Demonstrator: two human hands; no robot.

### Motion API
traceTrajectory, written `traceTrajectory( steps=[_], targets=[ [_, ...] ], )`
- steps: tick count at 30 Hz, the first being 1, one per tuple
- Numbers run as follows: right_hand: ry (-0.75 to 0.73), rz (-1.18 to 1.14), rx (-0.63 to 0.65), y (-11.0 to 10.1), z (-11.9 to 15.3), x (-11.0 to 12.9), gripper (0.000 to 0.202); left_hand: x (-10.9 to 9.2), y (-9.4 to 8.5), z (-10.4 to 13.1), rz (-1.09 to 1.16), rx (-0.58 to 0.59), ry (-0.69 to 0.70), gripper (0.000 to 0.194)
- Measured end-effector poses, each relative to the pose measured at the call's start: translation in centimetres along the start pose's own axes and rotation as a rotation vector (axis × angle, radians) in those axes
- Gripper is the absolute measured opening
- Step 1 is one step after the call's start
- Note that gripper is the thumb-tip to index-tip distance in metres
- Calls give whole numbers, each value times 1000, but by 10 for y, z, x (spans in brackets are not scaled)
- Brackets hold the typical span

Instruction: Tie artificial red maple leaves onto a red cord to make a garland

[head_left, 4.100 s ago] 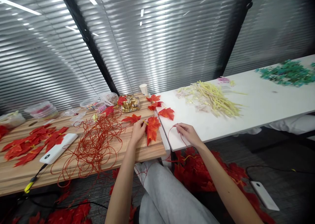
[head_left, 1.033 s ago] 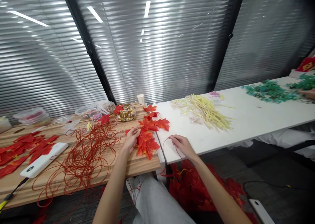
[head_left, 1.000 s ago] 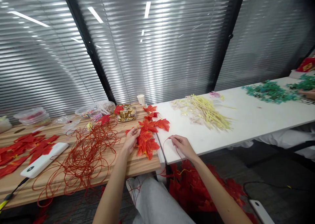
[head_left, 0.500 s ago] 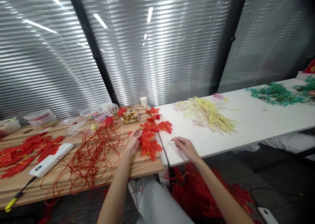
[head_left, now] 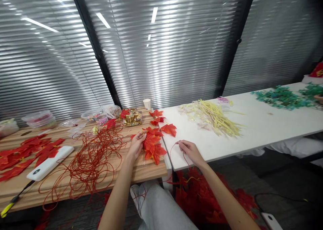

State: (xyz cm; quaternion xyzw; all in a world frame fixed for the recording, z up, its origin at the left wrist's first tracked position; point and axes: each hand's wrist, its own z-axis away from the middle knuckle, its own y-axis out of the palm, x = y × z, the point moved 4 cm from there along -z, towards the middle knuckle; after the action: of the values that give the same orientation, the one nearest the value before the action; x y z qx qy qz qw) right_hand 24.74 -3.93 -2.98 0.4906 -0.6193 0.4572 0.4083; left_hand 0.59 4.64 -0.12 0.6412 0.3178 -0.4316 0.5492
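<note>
My left hand (head_left: 137, 144) pinches the edge of a cluster of red artificial maple leaves (head_left: 152, 143) near the wooden table's right edge. Over the white table's near left corner, my right hand (head_left: 189, 150) is closed on a thin red cord (head_left: 171, 152), which loops down from the fingertips. More red leaves (head_left: 169, 129) lie just beyond, where the two tables meet. A large tangle of red cord (head_left: 92, 159) spreads over the wooden table to the left of my left hand.
Yellow strips (head_left: 217, 119) and teal foliage (head_left: 284, 97) lie on the white table (head_left: 259, 129). A paper cup (head_left: 147, 104), gold packet (head_left: 133, 117), plastic containers (head_left: 40, 119) and white power bank (head_left: 50, 163) are on the wooden table. Red leaves (head_left: 202, 199) are piled below. Another person's hand (head_left: 319, 98) shows far right.
Both hands hold nearly the same place and grip. The view has shifted very slightly, and the person's hand at the far right shows a little more.
</note>
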Motion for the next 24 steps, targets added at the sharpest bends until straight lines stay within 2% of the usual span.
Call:
traceTrajectory(
  steps=[8,17,24],
  targets=[
    [4,-7,0,0,0,-1,40,-2,4,4,-3,26,-5,31],
    [-16,11,-37,1,3,4,40,-2,-1,1,-11,-5,33,30],
    [-9,12,-7,1,3,5,38,-4,1,3,0,-3,27,30]
  ],
)
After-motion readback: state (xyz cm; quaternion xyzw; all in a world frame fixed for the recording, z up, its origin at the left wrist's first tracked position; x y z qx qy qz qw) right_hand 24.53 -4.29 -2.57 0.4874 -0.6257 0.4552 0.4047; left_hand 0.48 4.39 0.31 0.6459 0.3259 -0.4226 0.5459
